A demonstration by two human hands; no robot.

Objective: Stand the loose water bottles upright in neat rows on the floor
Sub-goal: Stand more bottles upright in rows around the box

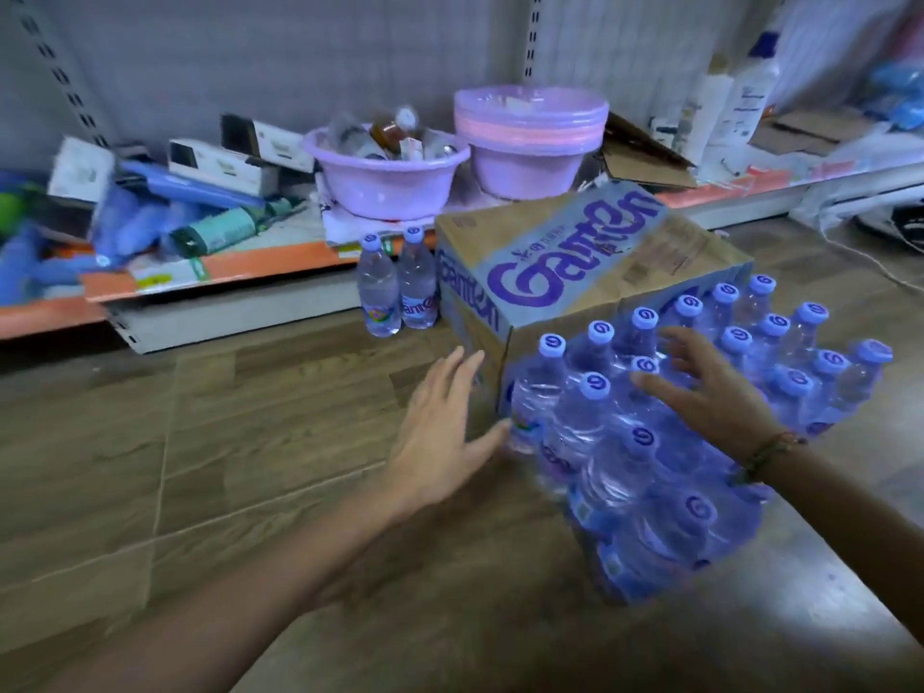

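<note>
We see both hands spread over a block of water bottles (675, 442) standing upright in tight rows on the wood-patterned floor (225, 442), right of centre and near us. The left hand (440, 432) has its fingers straight and splayed, its thumb touching the near-left bottle at the corner of the block. The right hand (710, 387), a bracelet (765, 452) at its wrist, hovers flat above the blue caps with fingers extended and gripping nothing. Just behind the block sits a cardboard carton (575, 262) printed with purple lettering, touching the far row of bottles. Farther left, two more bottles (397, 285) stand side by side against the low shelf (225, 272). On that shelf we see two purple basins (385, 177), one holding small containers, and a clutter of boxes and packets.
</note>
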